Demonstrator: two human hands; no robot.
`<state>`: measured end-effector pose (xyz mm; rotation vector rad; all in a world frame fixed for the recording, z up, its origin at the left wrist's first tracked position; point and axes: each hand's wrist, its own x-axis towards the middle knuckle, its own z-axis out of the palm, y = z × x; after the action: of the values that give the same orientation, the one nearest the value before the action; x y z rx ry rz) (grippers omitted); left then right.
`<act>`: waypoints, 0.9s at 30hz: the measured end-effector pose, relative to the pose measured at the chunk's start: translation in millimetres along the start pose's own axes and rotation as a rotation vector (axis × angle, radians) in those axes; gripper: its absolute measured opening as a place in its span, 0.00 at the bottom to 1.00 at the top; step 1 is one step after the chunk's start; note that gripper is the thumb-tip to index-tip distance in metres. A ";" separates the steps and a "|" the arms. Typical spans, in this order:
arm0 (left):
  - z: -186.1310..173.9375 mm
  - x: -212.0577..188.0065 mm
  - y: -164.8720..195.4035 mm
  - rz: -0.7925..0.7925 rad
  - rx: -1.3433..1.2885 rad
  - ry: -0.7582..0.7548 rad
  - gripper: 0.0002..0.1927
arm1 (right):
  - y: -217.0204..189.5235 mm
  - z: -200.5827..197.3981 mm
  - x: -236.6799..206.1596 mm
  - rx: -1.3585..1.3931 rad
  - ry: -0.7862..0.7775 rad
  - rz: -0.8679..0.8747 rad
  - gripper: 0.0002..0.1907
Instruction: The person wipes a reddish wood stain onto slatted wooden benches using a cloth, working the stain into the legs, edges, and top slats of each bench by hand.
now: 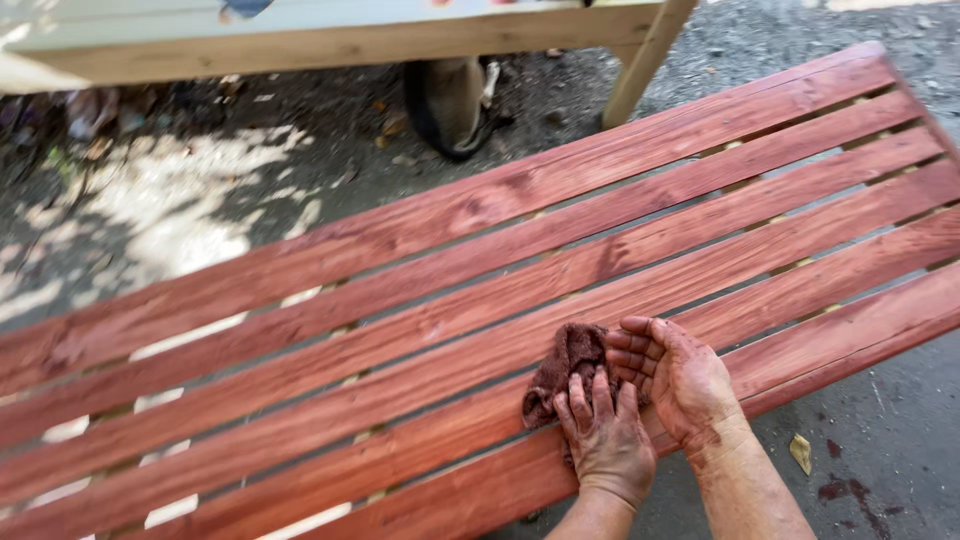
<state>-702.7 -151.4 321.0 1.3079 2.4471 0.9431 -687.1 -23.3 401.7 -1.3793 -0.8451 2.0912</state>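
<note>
A slatted wooden panel (pixel 420 290) stained reddish-brown lies across the view, running from lower left to upper right. A dark red-brown stained rag (pixel 563 362) rests bunched on its near slats. My left hand (pixel 603 440) lies flat on the rag's lower part, fingers pressing down. My right hand (pixel 678 378) sits just right of it, palm turned inward and fingers curled against the rag's right side. Both hands are smeared with the same reddish stain.
Unstained pale wooden furniture (pixel 330 40) with an angled leg (pixel 640 65) stands at the back. A dark curved object (pixel 450 105) lies beneath it. Gravelly ground (pixel 180 190) with sunlit patches shows behind and through the slats. Stain spots (pixel 845 485) and a dry leaf (pixel 800 452) mark the ground at lower right.
</note>
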 end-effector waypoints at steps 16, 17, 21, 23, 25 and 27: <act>124.3 57.1 117.4 0.147 0.014 -0.231 0.25 | -83.8 -143.1 52.8 0.182 0.165 -0.070 0.20; 136.2 60.6 129.5 0.164 -0.011 -0.219 0.28 | -88.3 -152.9 56.9 0.188 0.166 -0.052 0.20; 197.3 96.8 186.2 0.148 -0.061 -0.249 0.36 | -128.4 -208.0 82.5 0.204 0.070 -0.142 0.20; 226.9 106.7 222.2 0.132 -0.051 -0.274 0.36 | -152.3 -249.4 81.3 0.171 0.116 -0.124 0.20; 258.2 124.2 260.4 0.174 -0.015 -0.206 0.36 | -177.1 -285.4 87.7 0.175 0.149 -0.141 0.20; 286.6 137.2 299.4 0.076 -0.190 -0.205 0.40 | -204.0 -324.7 90.8 0.191 0.179 -0.165 0.20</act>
<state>-450.8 204.7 301.6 1.3654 2.1132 0.9798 -406.1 252.9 396.4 -1.3240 -0.6448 1.8404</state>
